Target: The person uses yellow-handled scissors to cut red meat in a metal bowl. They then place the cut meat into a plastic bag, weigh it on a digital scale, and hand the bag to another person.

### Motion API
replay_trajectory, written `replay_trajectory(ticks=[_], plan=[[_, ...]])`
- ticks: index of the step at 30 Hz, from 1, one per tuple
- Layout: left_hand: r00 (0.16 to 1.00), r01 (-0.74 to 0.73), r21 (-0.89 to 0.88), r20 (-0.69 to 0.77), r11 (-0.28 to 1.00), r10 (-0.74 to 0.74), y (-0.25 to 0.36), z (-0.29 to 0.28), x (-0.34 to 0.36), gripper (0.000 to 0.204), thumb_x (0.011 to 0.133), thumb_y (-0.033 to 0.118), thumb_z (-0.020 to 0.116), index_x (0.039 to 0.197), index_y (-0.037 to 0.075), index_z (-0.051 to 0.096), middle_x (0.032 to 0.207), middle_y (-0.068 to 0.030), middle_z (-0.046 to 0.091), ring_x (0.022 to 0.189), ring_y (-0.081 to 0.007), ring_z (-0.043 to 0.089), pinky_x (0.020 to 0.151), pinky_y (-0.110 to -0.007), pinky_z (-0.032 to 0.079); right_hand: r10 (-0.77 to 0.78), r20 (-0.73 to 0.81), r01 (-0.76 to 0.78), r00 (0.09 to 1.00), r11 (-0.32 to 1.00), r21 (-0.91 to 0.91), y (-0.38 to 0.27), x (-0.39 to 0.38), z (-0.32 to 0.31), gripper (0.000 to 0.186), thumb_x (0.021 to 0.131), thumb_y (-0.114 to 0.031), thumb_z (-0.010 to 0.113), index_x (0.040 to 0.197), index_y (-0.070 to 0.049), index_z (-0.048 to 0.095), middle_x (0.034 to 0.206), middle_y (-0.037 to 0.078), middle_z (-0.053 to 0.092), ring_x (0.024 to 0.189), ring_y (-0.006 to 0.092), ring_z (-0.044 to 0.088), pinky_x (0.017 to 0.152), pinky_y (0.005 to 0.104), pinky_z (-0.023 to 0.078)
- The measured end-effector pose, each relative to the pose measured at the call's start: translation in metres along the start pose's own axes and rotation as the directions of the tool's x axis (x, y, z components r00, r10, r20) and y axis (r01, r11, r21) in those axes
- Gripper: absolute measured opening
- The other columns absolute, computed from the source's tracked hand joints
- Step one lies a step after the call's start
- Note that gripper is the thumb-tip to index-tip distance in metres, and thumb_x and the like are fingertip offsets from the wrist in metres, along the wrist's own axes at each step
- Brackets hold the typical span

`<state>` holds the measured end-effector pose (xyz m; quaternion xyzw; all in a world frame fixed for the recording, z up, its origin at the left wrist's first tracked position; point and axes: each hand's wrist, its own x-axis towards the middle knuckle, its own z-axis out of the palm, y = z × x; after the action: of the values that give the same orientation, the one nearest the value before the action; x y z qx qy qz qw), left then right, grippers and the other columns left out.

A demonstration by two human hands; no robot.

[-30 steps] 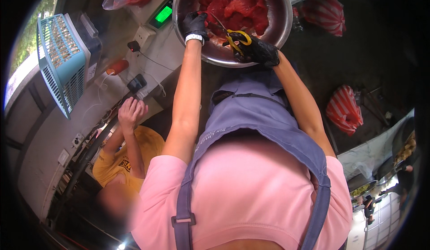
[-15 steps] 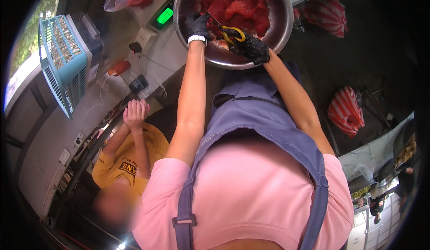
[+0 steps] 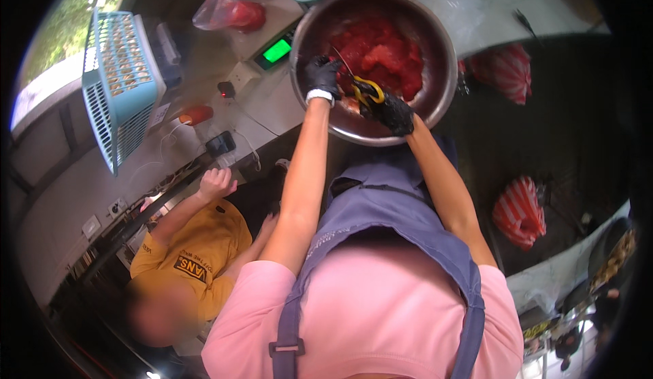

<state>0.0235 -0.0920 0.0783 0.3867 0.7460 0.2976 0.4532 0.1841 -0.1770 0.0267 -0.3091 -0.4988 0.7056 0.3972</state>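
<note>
A large steel bowl holds red raw meat in wet pieces. My left hand, in a black glove, is inside the bowl by its left wall, fingers curled at the meat's edge; what they pinch is hidden. My right hand, also black-gloved, grips scissors with yellow-and-black handles over the near part of the bowl. The thin metal blades slant up and left, close beside my left fingers. A paler strip of meat shows between my hands.
Left of the bowl are a scale with a lit green display, a bag of red meat and a phone. A blue basket stands farther left. A person in yellow is nearby. Striped bags lie right.
The view has shifted, so the bowl sits lower and farther right. The scissors' blades now show longer, pointing up and left. The nearby person's clasped hands have come apart.
</note>
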Motion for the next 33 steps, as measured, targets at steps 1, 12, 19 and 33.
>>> replay_trajectory(ticks=[1,12,19,33], plan=[[1.000,0.007,0.050,-0.005,0.999,-0.006,-0.003,-0.004,0.002,0.039,0.067,0.012,0.067,0.100,-0.006,0.057,0.091,-0.0138,0.061,0.081,-0.0203,0.056,0.075,-0.030,0.044,0.115,0.021,-0.115,0.993,0.993,-0.004,-0.004,0.001,-0.002,0.046,0.081,-0.002,0.050,0.125,-0.002,0.038,0.112,0.007,0.051,0.100,0.0144,0.050,0.087,0.0238,0.039],[0.992,0.070,-0.272,0.118,0.960,-0.039,-0.002,-0.003,-0.011,0.012,0.070,0.005,0.064,0.082,0.004,0.060,0.063,-0.0012,0.056,0.051,-0.0081,0.047,0.046,-0.024,0.038,0.499,-0.083,-0.435,0.863,0.816,0.381,-0.060,0.008,-0.001,0.021,0.084,-0.014,0.052,0.103,-0.007,0.056,0.066,-0.003,0.045,0.056,0.0046,0.041,0.049,0.0188,0.033],[0.935,-0.052,-0.471,0.288,0.881,0.209,0.032,-0.065,-0.022,0.002,0.073,0.003,0.058,0.073,0.005,0.059,0.061,-0.0009,0.057,0.048,-0.0069,0.046,0.045,-0.021,0.036,0.480,-0.181,-0.425,0.858,0.864,0.271,-0.082,0.004,-0.010,0.026,0.087,-0.027,0.050,0.100,-0.005,0.055,0.059,-0.003,0.043,0.049,0.0056,0.039,0.043,0.0202,0.031],[0.711,-0.693,0.159,-0.010,0.703,0.703,0.158,-0.219,0.046,0.019,0.077,0.013,0.061,0.093,0.003,0.058,0.081,-0.0055,0.063,0.072,-0.0142,0.058,0.064,-0.024,0.045,0.536,-0.223,-0.510,0.814,0.844,0.164,-0.100,-0.008,0.003,0.031,0.087,-0.030,0.051,0.104,-0.004,0.054,0.057,-0.003,0.043,0.047,0.0053,0.039,0.042,0.0194,0.030]])
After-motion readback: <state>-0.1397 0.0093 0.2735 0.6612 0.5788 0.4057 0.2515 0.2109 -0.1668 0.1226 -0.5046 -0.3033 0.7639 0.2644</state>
